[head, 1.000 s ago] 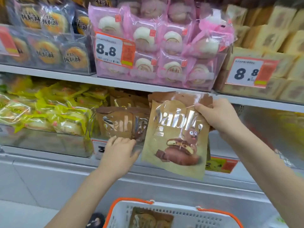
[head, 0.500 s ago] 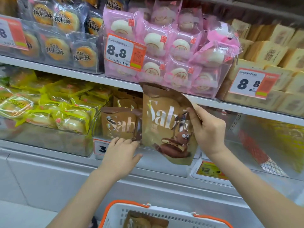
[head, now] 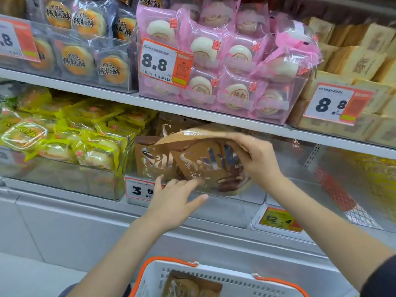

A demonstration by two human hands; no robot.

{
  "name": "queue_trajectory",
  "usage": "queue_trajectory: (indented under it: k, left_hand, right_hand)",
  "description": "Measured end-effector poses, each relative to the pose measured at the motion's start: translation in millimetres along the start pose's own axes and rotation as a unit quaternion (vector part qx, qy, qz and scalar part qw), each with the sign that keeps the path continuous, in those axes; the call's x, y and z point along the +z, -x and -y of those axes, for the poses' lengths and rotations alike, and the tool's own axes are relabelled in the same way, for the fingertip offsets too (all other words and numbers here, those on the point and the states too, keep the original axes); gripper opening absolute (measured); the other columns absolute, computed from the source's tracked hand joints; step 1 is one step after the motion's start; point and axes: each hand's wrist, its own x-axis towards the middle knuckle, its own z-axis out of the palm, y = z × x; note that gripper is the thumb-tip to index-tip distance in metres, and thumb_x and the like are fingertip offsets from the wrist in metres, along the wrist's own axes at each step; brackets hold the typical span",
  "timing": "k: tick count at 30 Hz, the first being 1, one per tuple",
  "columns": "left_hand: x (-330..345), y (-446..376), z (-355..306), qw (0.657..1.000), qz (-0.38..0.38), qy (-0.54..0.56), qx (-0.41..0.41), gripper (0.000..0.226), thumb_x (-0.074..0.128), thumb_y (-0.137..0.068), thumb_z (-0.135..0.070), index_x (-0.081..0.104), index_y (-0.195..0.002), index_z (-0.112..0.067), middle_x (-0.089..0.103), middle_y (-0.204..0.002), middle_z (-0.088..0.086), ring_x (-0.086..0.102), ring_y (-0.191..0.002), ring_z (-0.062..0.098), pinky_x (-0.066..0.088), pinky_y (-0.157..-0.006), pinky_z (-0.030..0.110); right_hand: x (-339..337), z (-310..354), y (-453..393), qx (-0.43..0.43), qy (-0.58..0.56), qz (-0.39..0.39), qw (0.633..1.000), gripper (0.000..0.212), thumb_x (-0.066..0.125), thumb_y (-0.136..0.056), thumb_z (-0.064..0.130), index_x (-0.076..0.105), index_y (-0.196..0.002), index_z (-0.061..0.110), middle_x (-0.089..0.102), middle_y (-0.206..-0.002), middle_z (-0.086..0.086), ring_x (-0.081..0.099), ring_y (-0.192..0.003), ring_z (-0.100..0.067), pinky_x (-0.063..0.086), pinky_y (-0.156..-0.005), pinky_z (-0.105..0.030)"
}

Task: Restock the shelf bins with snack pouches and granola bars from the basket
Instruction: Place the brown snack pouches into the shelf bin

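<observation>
Right hand [head: 255,159] clamps the bent brown foil snack pouch [head: 205,166] over the clear bin's front edge [head: 225,198]; left hand [head: 173,196], fingers spread, steadies. Forced in, it may crease.

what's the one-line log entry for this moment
right hand grips brown pouch | entering clear bin | left hand open at bin front

White metal shelving [head: 214,118] fills the view. Below the shelving, a pale grey base panel [head: 85,228]. Lighting is even, from overhead.
</observation>
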Motion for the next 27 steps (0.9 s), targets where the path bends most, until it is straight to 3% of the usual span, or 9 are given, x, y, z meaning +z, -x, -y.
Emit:
queue_trajectory:
  k: [3,5,10,12,14,16,18,23,27]
  left_hand:
    - [2,-3,0,0.999,0.016,-0.039,-0.004,0.060,0.029,-0.094,-0.059,0.014,-0.148,-0.036,0.052,-0.131,-0.009,0.036,-0.128,0.015,0.004,-0.114,0.047]
    - [4,-4,1,0.997,0.026,-0.069,-0.007,0.057,0.032,-0.094,-0.056,0.025,-0.145,-0.031,0.048,-0.135,-0.007,0.033,-0.131,0.016,0.003,-0.114,0.047]
    - [6,-3,2,0.995,0.018,-0.099,0.002,0.041,0.036,-0.094,-0.053,0.041,-0.127,-0.028,0.048,-0.124,-0.007,0.037,-0.124,0.017,0.007,-0.113,0.048]
    - [6,-2,3,0.995,0.012,-0.098,0.002,0.040,0.037,-0.094,-0.053,0.041,-0.126,-0.029,0.048,-0.124,-0.008,0.037,-0.125,0.016,0.007,-0.113,0.047]
    - [6,-2,3,0.995,0.009,-0.101,0.005,0.041,0.038,-0.094,-0.053,0.041,-0.127,-0.030,0.048,-0.126,-0.008,0.036,-0.126,0.016,0.008,-0.113,0.046]
    - [6,-1,2,0.994,0.009,-0.111,0.009,0.041,0.038,-0.094,-0.052,0.040,-0.128,-0.029,0.047,-0.127,-0.007,0.036,-0.127,0.017,0.008,-0.113,0.047]
    - [6,-1,2,0.994,0.010,-0.113,0.010,0.041,0.038,-0.095,-0.051,0.039,-0.129,-0.029,0.046,-0.127,-0.006,0.035,-0.128,0.017,0.007,-0.113,0.047]
    - [5,-1,4,0.993,0.019,-0.117,0.014,0.040,0.036,-0.096,-0.050,0.039,-0.128,-0.027,0.046,-0.127,-0.005,0.035,-0.126,0.018,0.007,-0.113,0.048]
    - [5,-2,3,0.993,0.022,-0.117,0.013,0.040,0.036,-0.096,-0.049,0.038,-0.129,-0.026,0.046,-0.127,-0.004,0.036,-0.125,0.019,0.007,-0.113,0.049]
  right_hand:
    - [6,0,38,0.134,0.017,0.055,0.989,0.023,0.052,-0.095,0.021,0.068,-0.104,0.007,0.068,-0.070,-0.006,0.062,-0.058,-0.028,0.044,-0.053,-0.029]
    - [6,-3,49,0.244,0.031,0.071,0.967,0.025,0.049,-0.099,0.024,0.062,-0.088,0.006,0.056,-0.056,-0.005,0.052,-0.050,-0.028,0.034,-0.049,-0.032]
    - [8,-19,26,0.385,0.089,0.085,0.915,0.038,0.046,-0.095,0.016,0.037,-0.060,0.007,0.046,-0.063,-0.012,0.045,-0.067,-0.032,0.028,-0.059,-0.032]
    - [7,-27,18,0.449,0.089,0.069,0.886,0.034,0.045,-0.093,0.010,0.038,-0.060,0.006,0.049,-0.074,-0.018,0.052,-0.077,-0.038,0.034,-0.063,-0.033]
    - [9,-37,8,0.500,0.083,0.058,0.860,0.025,0.044,-0.094,0.007,0.052,-0.072,0.000,0.056,-0.089,-0.024,0.058,-0.094,-0.042,0.042,-0.069,-0.037]
    - [15,-47,-3,0.514,0.097,0.071,0.849,0.024,0.042,-0.099,0.011,0.058,-0.106,-0.005,0.059,-0.112,-0.027,0.056,-0.108,-0.040,0.044,-0.082,-0.037]
    - [19,-57,-11,0.503,0.077,0.078,0.857,0.033,0.040,-0.102,0.019,0.051,-0.124,-0.002,0.058,-0.122,-0.026,0.054,-0.112,-0.040,0.040,-0.082,-0.035]
    - [22,-73,-16,0.482,-0.025,0.076,0.873,0.042,0.044,-0.101,0.028,0.046,-0.136,0.006,0.052,-0.137,-0.016,0.048,-0.123,-0.034,0.035,-0.091,-0.028]
    - [24,-75,-6,0.463,-0.071,0.009,0.883,0.033,0.053,-0.097,0.024,0.057,-0.124,0.006,0.062,-0.124,-0.012,0.057,-0.113,-0.032,0.039,-0.086,-0.024]
